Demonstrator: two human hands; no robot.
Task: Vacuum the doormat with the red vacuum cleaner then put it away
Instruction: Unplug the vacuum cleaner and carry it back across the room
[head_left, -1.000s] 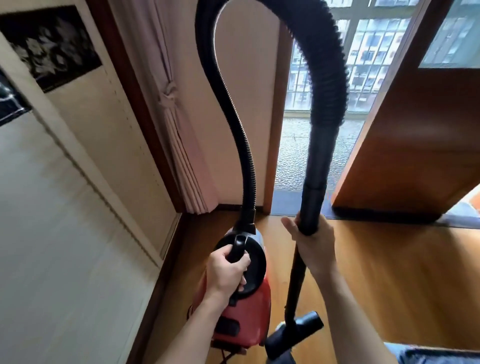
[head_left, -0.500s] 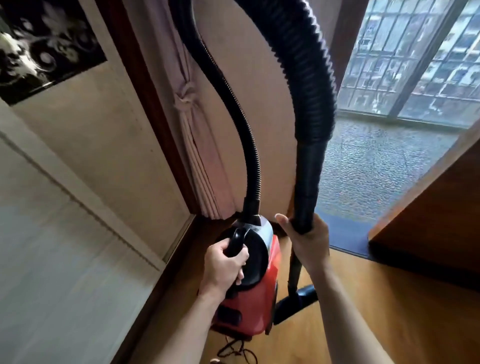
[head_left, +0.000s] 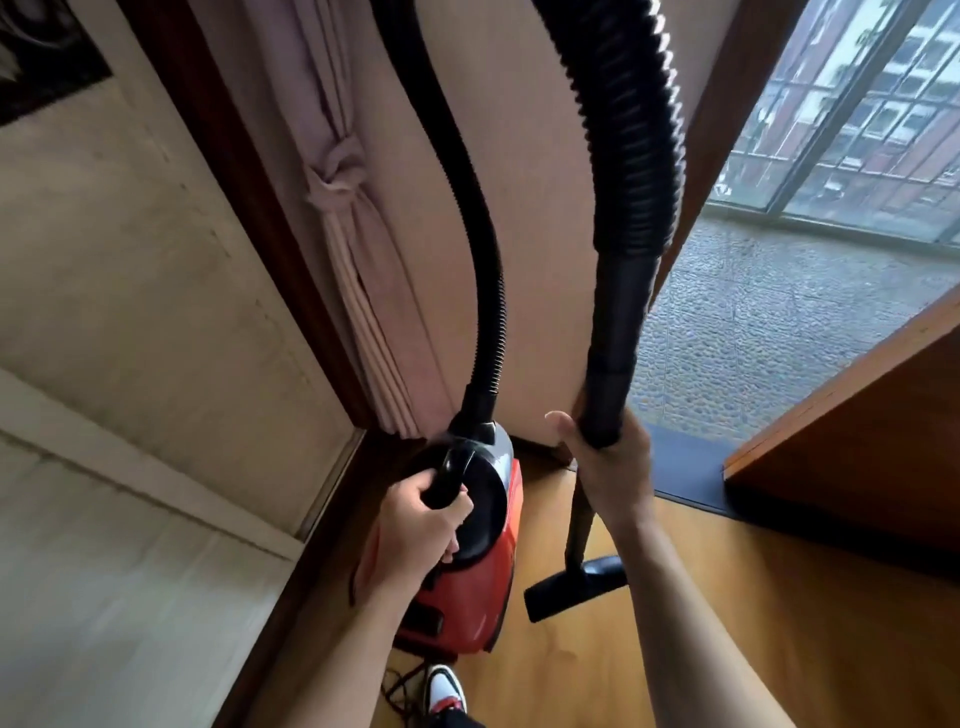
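Closer to the curtain (head_left: 358, 291), red vacuum cleaner (head_left: 467, 597)

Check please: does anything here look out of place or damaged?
Only the black cord: it lies in a loose tangle on the floor by the red vacuum cleaner, beside the shoe. Nothing looks damaged.

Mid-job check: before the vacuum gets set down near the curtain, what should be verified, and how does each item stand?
1. Left hand grips the vacuum cleaner by its handle: ok.
2. Right hand grips the wand: ok.
3. Floor head attached to the wand: ok.
4. Cord clear of the shoe: not ok, it trails loose beside it.
5. Hose clear of the curtain: cannot tell.
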